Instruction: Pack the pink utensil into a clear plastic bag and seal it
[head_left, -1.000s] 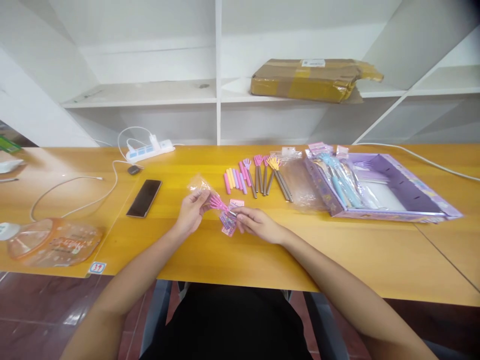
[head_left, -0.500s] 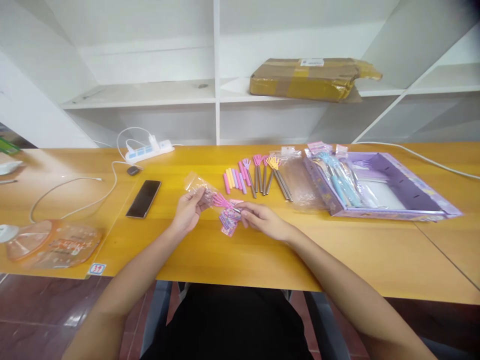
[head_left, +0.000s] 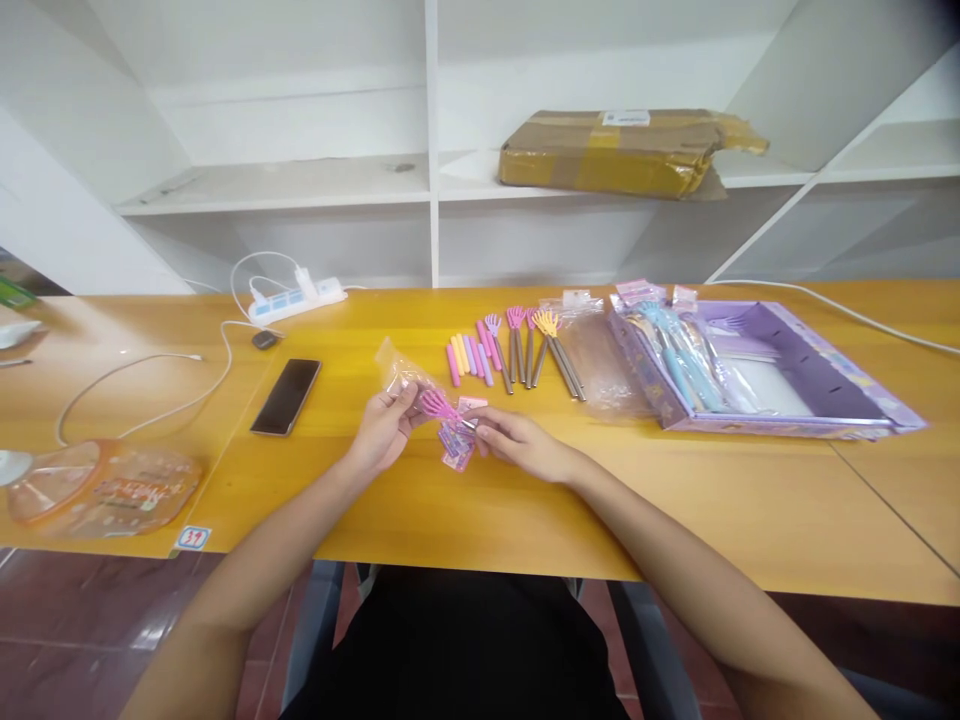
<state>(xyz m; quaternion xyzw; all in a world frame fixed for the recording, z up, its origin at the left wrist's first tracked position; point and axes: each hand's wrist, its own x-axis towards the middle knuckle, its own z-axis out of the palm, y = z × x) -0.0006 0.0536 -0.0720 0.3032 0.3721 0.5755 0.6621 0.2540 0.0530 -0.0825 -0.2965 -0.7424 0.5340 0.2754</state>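
My left hand pinches a clear plastic sleeve over the yellow table. A pink claw-shaped scratcher sticks out of the sleeve toward my right hand, which grips its metal stem and the pink printed card hanging under it. Both hands sit close together just above the table's middle.
A row of pastel handles and claw scratchers lies behind my hands, beside empty clear sleeves. A purple box holds packaged scratchers at right. A black phone, power strip, cables and a transparent orange bag lie at left. A cardboard parcel rests on the shelf.
The hands have barely moved. The left hand has lifted the sleeve slightly and the right hand has shifted a little up and left along the scratcher.
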